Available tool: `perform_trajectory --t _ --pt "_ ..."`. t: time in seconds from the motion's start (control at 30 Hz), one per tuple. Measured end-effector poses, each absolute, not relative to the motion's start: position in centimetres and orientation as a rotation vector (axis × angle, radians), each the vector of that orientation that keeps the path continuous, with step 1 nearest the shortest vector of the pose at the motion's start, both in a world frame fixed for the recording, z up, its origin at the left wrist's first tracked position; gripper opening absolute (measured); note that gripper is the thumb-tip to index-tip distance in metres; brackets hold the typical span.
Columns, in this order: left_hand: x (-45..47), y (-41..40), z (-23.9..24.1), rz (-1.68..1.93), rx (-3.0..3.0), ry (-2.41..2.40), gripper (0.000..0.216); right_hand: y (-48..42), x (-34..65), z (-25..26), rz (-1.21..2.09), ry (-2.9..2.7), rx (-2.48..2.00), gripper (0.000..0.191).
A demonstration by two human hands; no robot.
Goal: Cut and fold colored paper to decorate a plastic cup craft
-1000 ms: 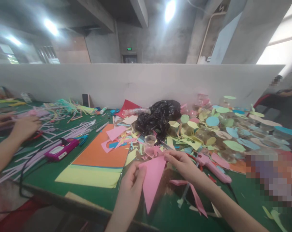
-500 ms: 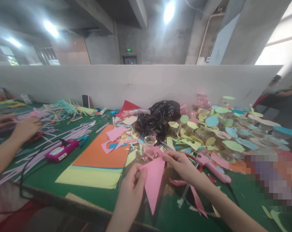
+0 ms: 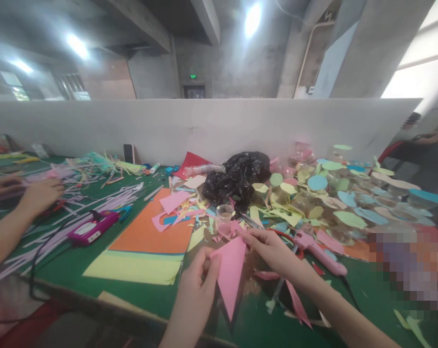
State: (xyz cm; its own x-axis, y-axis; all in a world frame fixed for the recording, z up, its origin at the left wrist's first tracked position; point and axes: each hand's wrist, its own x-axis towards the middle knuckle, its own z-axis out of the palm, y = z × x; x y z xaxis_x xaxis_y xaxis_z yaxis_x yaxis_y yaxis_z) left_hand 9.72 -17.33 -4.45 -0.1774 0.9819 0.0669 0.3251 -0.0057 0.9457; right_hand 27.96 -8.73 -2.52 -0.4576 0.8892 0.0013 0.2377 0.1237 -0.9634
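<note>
A pink sheet of paper [image 3: 232,278], shaped like a triangle with its tip pointing down toward me, hangs between my two hands above the green table. My left hand [image 3: 200,278] pinches its left corner between thumb and fingers. At the upper right corner, the fingertips of my right hand [image 3: 267,249] are closed on the same paper. Just beyond lie a clear plastic cup [image 3: 225,212] and scissors [image 3: 250,221], their red handles partly hidden by my right hand. A pink glue gun [image 3: 322,251] rests right of my right wrist.
Orange sheets [image 3: 149,227] over yellow ones [image 3: 135,267] lie to the left. A black plastic bag [image 3: 240,176] sits among paper scraps. Many cups with coloured paper discs [image 3: 349,218] cover the right. A purple device [image 3: 93,227] with a cable lies near a co-worker's hands [image 3: 41,195].
Almost nothing differs. The pink paper and my right hand have shifted very slightly; both hands keep their hold.
</note>
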Motion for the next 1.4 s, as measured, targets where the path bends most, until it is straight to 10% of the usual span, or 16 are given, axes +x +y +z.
perform_trajectory --t 1.4 --pt "11.6 -15.3 -0.1 1.1 1.684 1.597 0.025 -10.1 27.4 -1.1 1.234 -1.873 -0.989 0.04"
